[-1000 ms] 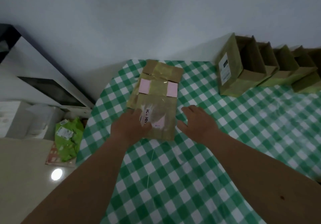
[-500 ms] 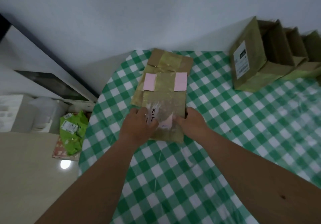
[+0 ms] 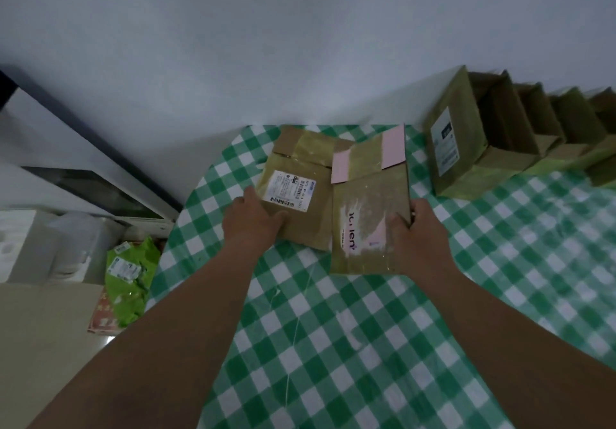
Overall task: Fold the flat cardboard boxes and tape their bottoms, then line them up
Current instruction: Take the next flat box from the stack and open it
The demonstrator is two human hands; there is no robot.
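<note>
Off beyond your right hand (image 3: 420, 228) the row of folded boxes (image 3: 520, 135) lines the wall — several look done, at least two flats are left. Your right hand grips the top flat box (image 3: 368, 215) by its right edge; your left hand (image 3: 251, 220) presses flat on the labelled flat box (image 3: 296, 195). Open checked table (image 3: 333, 345) lies toward you — its rounded edge drops away just left of your left hand.

Two flat boxes (image 3: 368, 208) (image 3: 296, 195), four folded boxes (image 3: 466, 148), two hands (image 3: 253, 218) (image 3: 416, 235).
</note>
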